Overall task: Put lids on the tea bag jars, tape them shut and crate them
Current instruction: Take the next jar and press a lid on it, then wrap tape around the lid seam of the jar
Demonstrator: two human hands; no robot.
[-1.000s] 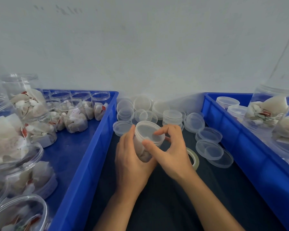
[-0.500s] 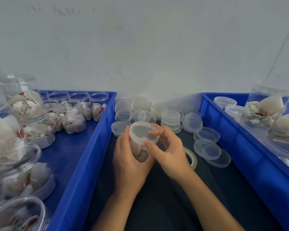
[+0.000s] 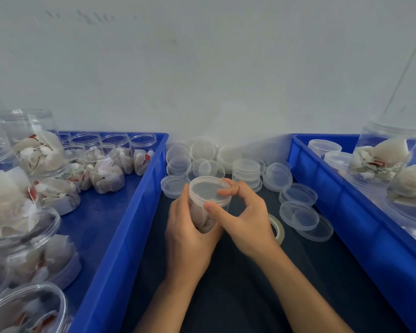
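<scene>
No legible text anywhere.

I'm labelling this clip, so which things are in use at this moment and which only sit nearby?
In use: jar, lid, left hand, right hand.

Nearby: tape roll, loose lids, left crate of open jars, right crate.

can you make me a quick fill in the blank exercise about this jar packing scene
1. The left hand grips a jar filled with tea ____.
2. The right hand holds the ____ on top of that jar.
3. The roll of tape lies on the dark table, partly hidden behind the ____ hand.
4. Both crates are coloured ____.

Missing words: bags; lid; right; blue
</scene>
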